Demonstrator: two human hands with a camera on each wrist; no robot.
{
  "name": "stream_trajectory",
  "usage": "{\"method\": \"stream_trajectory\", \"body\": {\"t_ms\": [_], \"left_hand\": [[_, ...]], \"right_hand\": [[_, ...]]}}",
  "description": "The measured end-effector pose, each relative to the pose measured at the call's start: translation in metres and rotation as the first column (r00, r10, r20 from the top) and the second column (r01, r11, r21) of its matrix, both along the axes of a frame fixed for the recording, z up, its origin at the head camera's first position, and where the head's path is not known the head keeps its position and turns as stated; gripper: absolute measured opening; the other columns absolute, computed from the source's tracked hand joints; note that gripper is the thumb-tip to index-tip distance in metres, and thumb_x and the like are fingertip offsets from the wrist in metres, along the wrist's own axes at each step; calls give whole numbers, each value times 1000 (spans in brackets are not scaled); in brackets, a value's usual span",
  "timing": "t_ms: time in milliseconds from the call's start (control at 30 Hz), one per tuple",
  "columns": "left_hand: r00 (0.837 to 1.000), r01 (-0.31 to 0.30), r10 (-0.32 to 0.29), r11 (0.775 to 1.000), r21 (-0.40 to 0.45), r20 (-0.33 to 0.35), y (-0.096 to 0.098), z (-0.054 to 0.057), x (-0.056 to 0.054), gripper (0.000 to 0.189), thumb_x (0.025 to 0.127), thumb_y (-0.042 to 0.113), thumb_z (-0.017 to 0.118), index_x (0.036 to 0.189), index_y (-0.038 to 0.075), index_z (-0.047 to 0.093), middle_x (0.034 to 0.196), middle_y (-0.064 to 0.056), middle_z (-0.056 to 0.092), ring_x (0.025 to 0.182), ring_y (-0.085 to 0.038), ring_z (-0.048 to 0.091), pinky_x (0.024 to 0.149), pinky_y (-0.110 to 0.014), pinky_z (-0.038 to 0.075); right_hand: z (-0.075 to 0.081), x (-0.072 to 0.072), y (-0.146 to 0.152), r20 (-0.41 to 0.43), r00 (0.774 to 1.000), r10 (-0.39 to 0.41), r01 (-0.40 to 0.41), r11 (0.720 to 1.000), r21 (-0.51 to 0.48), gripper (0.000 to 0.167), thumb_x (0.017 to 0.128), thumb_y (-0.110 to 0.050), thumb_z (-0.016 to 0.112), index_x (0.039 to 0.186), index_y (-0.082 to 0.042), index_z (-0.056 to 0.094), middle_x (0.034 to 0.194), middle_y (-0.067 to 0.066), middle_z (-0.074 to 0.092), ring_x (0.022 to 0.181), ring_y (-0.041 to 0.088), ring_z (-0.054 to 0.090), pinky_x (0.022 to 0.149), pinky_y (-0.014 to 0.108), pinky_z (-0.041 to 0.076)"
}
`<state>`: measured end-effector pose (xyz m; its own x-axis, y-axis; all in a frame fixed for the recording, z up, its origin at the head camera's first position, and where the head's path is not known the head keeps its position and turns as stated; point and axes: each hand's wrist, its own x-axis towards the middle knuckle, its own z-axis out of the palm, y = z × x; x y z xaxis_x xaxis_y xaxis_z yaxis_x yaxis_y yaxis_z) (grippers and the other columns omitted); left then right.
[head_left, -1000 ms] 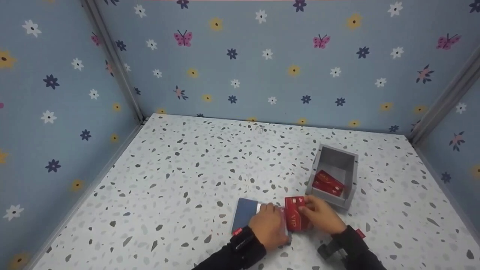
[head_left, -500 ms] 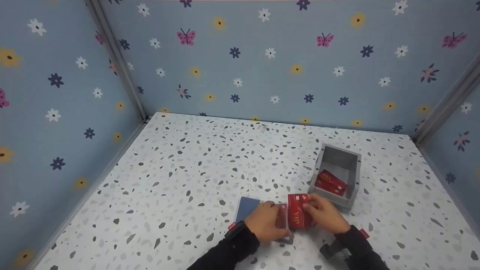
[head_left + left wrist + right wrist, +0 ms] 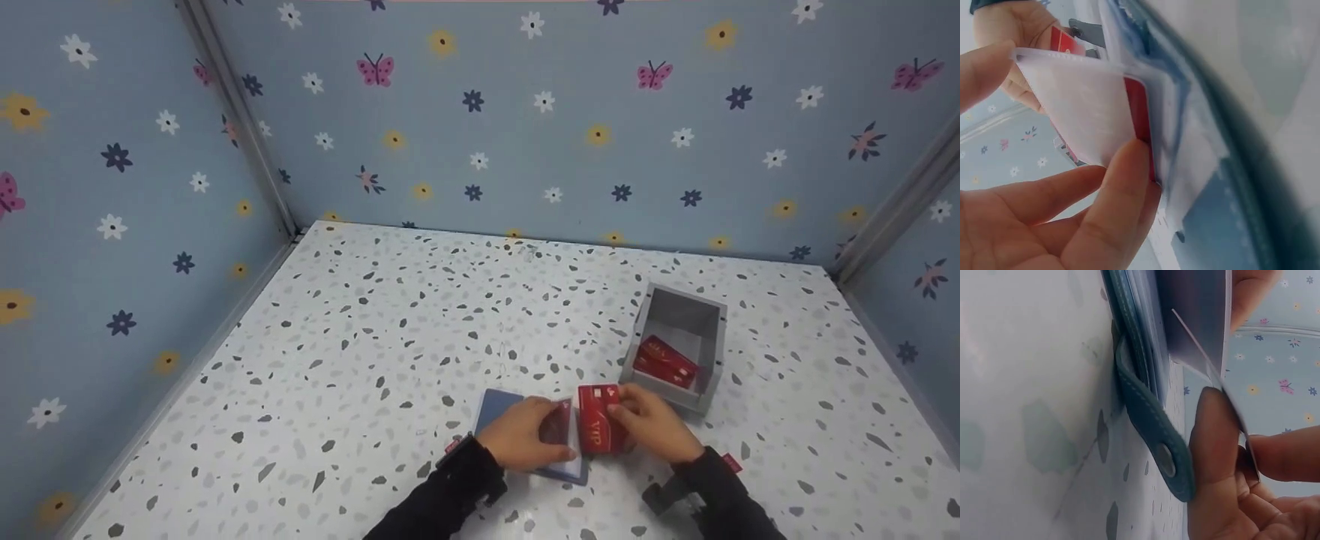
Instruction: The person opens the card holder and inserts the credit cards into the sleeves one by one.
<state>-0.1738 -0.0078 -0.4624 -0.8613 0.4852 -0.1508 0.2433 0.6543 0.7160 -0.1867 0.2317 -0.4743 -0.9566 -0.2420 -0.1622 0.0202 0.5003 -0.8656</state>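
Observation:
A blue card holder lies open near the front of the table. My left hand holds up one of its clear sleeves between thumb and fingers; a strip of red shows inside that sleeve. Just to the right, my right hand pinches a red VIP card along its right side. From the right wrist view, the card is edge-on, with its far edge close to the raised sleeve. A strap with a metal snap sticks out from the holder beneath the card.
Behind my right hand stands a grey open-top box, with red cards lying in it. Blue flowered panels enclose the speckled table at the back and both sides.
My left hand has shifted slightly left and turned, lifting the clear sleeve and uncovering more of the holder's right part. The right hand keeps its pinch on the red card beside it.

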Motion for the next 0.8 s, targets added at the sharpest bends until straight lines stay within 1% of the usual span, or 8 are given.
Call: {"method": "stream_trajectory", "body": {"t_ms": [100,233,333,400,467,533,667,800], "left_hand": [[1000,11,-11,999,34,3,-2,-1,-1,57,77,33,77,126,9,60,113,-4,65,99,-15,59,86,-30,52],[1000,19,-18,998,54,-23,-1,-3,-2,34,75,18,71,106,6,63,99,-5,63,86,-14,55,73,-26,49],[994,-8,5,1000,-26,-107,6,-5,1,41,74,22,73,110,4,63,106,-9,64,92,-18,57,80,-31,52],[981,-44,20,992,-120,-192,13,-7,3,56,74,31,75,119,1,61,115,-13,63,101,-23,58,89,-35,53],[964,-88,26,971,-223,-266,22,-8,6,71,73,43,78,126,1,59,116,-13,62,104,-25,58,90,-36,54],[946,-122,18,946,-302,-324,30,-11,7,74,72,52,78,123,1,60,110,-12,61,99,-24,57,82,-34,56],[926,-167,4,900,-401,-377,41,-13,8,76,70,58,77,119,1,62,105,-11,60,97,-22,56,73,-31,57],[939,-166,24,906,-388,-344,41,-10,8,70,71,52,77,116,0,63,105,-11,59,96,-22,54,75,-31,56]], "right_hand": [[0,0,0,-3,1000,5,-5,1000,-8,25,97,-13,54,116,4,52,103,16,66,79,17,64,62,32,57],[-2,0,0,-44,999,31,-31,1000,-1,25,97,-12,55,114,6,52,99,16,66,79,16,63,62,29,56],[-3,-1,1,-81,995,56,-56,998,4,26,97,-11,56,115,8,53,98,15,65,81,15,63,63,25,54],[-3,-2,2,-97,993,67,-67,998,3,27,97,-11,56,115,9,53,97,16,65,82,14,62,64,24,53],[-3,-2,2,-85,994,63,-63,998,-2,27,97,-11,56,115,8,53,96,15,66,80,14,62,62,25,54],[-4,-3,2,-79,995,61,-62,998,-1,26,97,-11,55,114,8,53,96,15,65,78,14,61,61,25,54],[-4,-3,2,-74,996,47,-46,999,8,26,96,-11,56,114,8,53,97,15,65,78,14,60,62,25,53],[-3,-2,1,-71,997,26,-25,1000,18,27,96,-11,56,116,7,53,100,16,64,80,15,60,64,26,53]]}}
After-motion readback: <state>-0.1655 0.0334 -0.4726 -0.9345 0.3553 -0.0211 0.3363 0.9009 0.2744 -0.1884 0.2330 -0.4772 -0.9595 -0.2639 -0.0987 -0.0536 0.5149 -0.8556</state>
